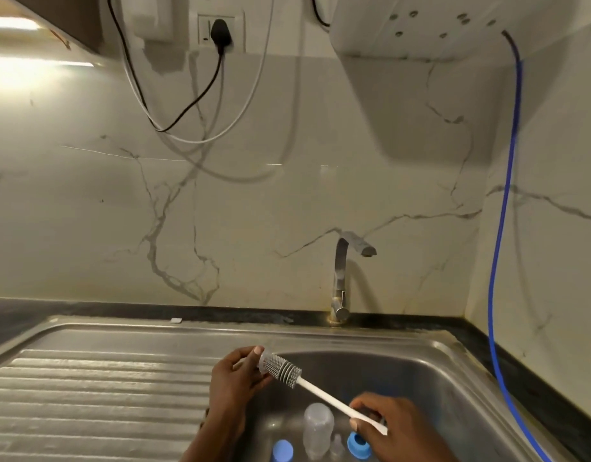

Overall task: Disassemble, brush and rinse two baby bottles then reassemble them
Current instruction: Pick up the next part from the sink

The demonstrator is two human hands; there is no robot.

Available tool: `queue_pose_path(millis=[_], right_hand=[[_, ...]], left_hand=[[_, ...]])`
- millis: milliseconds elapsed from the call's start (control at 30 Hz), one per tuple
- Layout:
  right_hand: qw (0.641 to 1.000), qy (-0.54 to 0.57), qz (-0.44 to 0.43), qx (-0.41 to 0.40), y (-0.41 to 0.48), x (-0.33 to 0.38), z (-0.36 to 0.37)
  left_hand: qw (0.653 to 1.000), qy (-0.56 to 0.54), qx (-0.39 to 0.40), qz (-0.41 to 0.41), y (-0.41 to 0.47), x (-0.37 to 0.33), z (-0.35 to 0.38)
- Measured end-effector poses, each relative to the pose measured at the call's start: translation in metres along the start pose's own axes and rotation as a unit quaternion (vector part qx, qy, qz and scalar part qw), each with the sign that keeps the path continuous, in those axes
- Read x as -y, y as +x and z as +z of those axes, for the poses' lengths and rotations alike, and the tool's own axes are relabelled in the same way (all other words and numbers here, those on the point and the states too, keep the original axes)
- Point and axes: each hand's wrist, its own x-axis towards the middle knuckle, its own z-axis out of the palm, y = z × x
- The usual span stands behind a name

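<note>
Above the left edge of the steel sink [430,361] basin, the left hand [232,378] has its fingers curled round a small clear part [264,358], too blurred to name, at the tip of the brush [284,370]. The brush's ribbed grey head joins a slim white handle pinched by the right hand [394,428]. Along the basin's near edge lie a rounded translucent bottle [317,428], a blue cap [282,450], a blue collar [356,445] and a soft teat [336,443]. One bottle looks disassembled and brushing seems under way. Rinsing and reassembly remain.

My left hand [235,378] and right hand [390,428] are bare up to the frame edge. Something thin and dark sits at my left wrist [207,411], too blurred to identify.
</note>
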Motion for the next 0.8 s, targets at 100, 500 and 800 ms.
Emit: queue_pose_path(millis=[100,500,800], right_hand=[[1.000,-0.015,0.000,-0.007,-0.001,0.002,0.000],[0.984,0.101,0.095,0.109,0.004,0.018,-0.003],[0.989,0.050,0.124,0.062,0.000,0.012,0.022]], left_hand=[[1.000,0.023,0.006,0.003,0.002,0.004,-0.002],[0.988,0.124,0.060,0.065,-0.002,-0.001,0.004],[0.987,0.123,0.022,0.101,0.001,-0.001,0.001]])
